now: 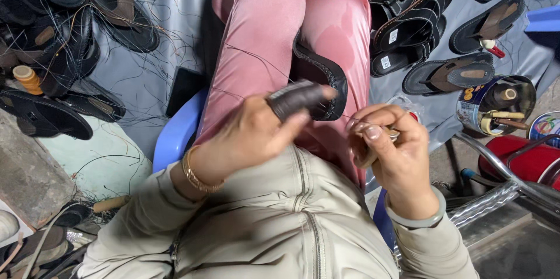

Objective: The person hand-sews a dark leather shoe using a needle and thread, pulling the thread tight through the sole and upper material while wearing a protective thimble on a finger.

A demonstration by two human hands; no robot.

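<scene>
Head view, looking down at a seated person's lap. The left hand [251, 133] has its fingers [294, 123] clenched around a dark ribbed strap piece [294, 97], held just above a black sandal [321, 78] that is wedged between the knees of the pink trousers [262, 34]. The right hand [388, 151] is closed in a pinch on a small pale tool [392, 134], whose working end is hidden by the fingers; thin thread [251, 60] runs across the lap. Judged from this pose, the work goes best if the sandal stays clamped firmly by the knees, the strap is held steady close to the sole's edge, and the thread is kept taut and free of the loose strands lying on the grey sheet [169, 28].

Containers: an open tin can [496, 104] at the right holds upright wooden-handled tools and a spool; a red cylinder [525, 159] lies beside it, contents not visible. Finished sandals [420, 28] lie in rows to the right, and more are piled at upper left. A thread spool [26, 79] sits among the left pile.
</scene>
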